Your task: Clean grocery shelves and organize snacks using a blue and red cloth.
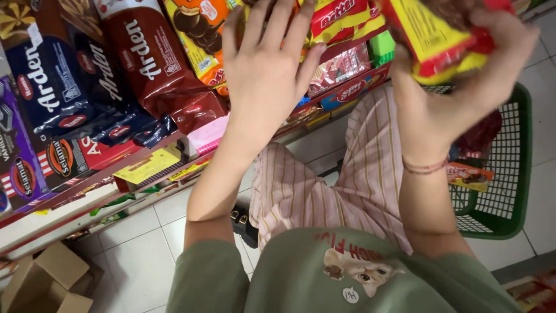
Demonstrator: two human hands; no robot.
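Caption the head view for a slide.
Right hand holds a yellow-red snack pack above a green basket; left hand reaches to the shelf packets.

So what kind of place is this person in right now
Most likely a grocery or convenience shop. Shelves are packed with bagged biscuits and snacks, a green shopping basket stands on the tiled floor, and the right hand holds a yellow and red snack packet.

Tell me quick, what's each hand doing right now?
Left hand: open, fingers spread, reaching to the snack packets on the shelf.
Right hand: closed around a yellow and red packet.
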